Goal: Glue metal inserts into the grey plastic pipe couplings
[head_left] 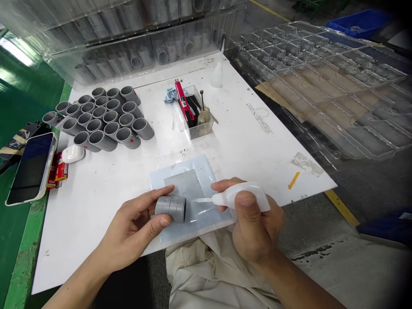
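My left hand (138,221) is closed around a short grey cylinder (169,209), thumb in front and fingers behind. The cylinder lies on its side, with its dark end rim turned to the right. In my right hand (257,227) is a white squeeze bottle (243,194), gripped with the thumb on top. Its thin pointed nozzle aims left, a short gap away from the cylinder's rim. Beneath both lies a pale blue sheet (206,165) with a grey square pad (185,182) on it, partly hidden by the cylinder and my fingers.
Several grey cylinders (102,139) stand grouped at the left. A clear box (202,132) holds a red-handled tool (183,101) and a small jar (204,116). Another nozzle bottle (217,73) stands behind. A phone (31,167) lies at the left edge; clear trays (322,81) are at right.
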Demonstrator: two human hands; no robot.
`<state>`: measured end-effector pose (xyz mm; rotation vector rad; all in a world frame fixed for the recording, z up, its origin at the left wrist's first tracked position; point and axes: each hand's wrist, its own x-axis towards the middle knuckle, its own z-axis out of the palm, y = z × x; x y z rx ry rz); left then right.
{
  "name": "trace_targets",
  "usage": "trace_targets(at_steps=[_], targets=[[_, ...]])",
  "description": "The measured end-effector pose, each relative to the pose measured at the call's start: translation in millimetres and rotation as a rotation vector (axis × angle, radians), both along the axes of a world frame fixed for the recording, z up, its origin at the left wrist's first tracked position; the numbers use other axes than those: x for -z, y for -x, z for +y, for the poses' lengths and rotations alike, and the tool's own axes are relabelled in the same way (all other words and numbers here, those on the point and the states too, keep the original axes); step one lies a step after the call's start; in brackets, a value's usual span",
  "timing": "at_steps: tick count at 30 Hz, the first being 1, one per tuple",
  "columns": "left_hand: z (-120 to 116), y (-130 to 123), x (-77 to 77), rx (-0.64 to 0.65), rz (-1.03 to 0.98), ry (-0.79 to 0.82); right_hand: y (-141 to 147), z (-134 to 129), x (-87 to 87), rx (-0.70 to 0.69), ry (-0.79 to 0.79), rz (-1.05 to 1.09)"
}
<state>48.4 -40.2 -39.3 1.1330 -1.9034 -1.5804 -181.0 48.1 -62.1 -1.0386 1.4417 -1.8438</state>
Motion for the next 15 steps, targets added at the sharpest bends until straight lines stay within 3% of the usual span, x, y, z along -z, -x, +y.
trace_targets(at_steps=[8,15], targets=[[3,1,1.1,-0.013,0.106,-0.078,2,6,-4.4,-0.012,0.045,-0.046],[2,2,1.9,0.044,0.140,0.003,-2,8,-4.9,-0.062,0.014,0.021]])
